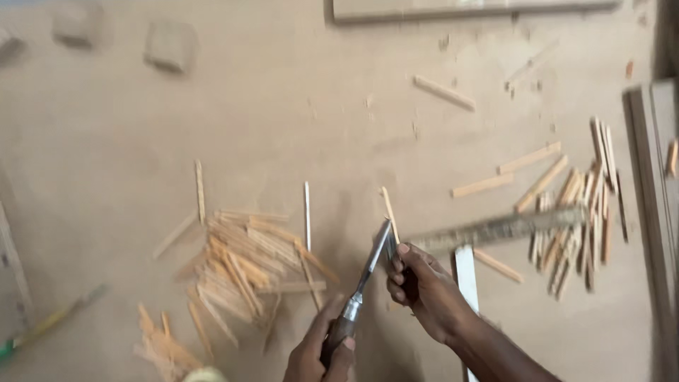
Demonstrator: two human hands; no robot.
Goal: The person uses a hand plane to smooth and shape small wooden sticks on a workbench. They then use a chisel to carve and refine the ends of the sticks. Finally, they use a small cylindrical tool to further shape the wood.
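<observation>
My left hand (315,354) grips the dark wooden handle of a chisel (364,279), near the bottom middle. Its metal blade slants up and to the right. The blade tip meets a thin wooden stick (388,207) that my right hand (421,286) pinches from below and holds nearly upright on the brown board surface (283,120). My right forearm runs off toward the bottom right. The view is motion-blurred.
A heap of thin wooden sticks (244,269) lies left of my hands, and another heap (576,226) lies to the right. A long flat ruler-like strip (495,228) and a white strip (466,276) lie beside my right hand. Wooden blocks (170,46) sit far left; boards line the top and right edges.
</observation>
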